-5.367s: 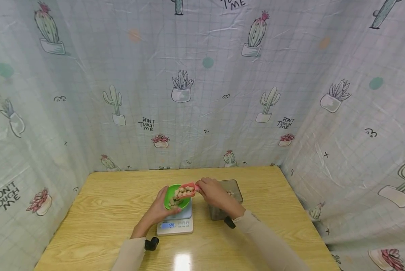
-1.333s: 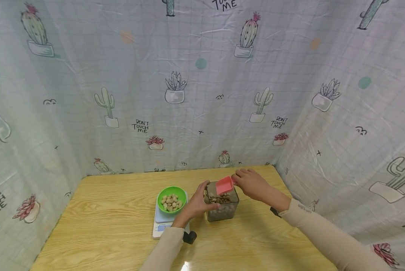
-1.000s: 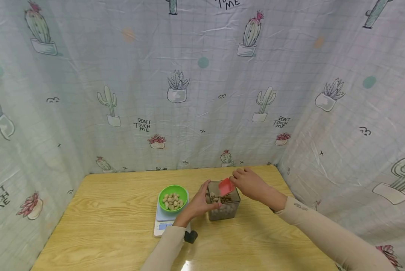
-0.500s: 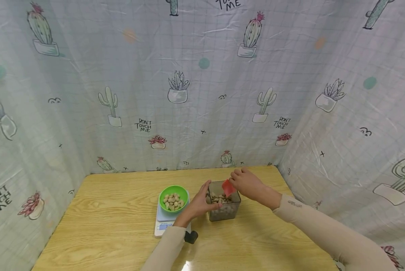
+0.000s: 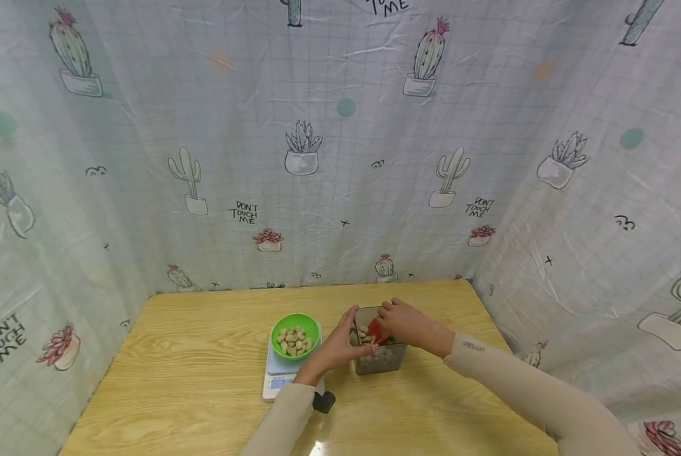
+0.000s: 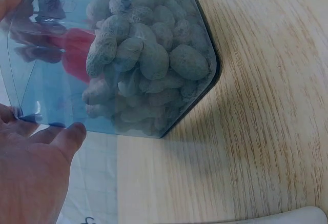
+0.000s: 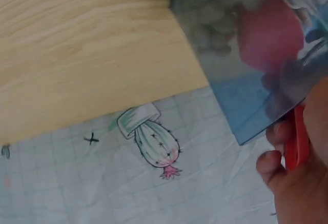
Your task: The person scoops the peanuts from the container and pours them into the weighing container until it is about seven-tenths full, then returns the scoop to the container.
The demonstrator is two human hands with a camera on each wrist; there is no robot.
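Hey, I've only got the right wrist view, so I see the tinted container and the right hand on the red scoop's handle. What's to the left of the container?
Observer: In the head view, a green bowl stands on a scale, left of the container.
Operator: Anything in that bowl?
Observer: Yes, peanuts in their shells lie in it.
Operator: So what does the scale read?
Observer: I can't say for sure: the left sleeve crosses in front of part of the scale, and the digits are too small.
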